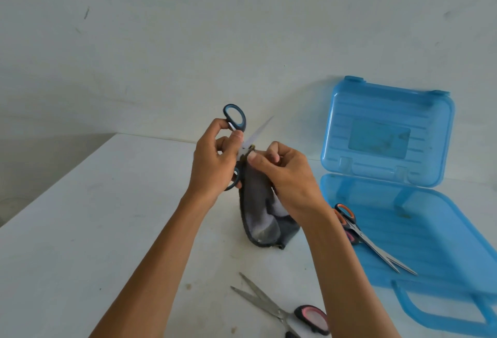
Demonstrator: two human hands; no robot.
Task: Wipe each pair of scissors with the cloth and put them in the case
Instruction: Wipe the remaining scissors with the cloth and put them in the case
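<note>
Head view: hands aloft, close together

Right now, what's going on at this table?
A person is cleaning scissors. The left hand holds the blue pair up, while the right hand pinches a grey cloth around its blade. An orange pair already lies in the open case, and a pink pair lies on the table, not yet in it.
</note>
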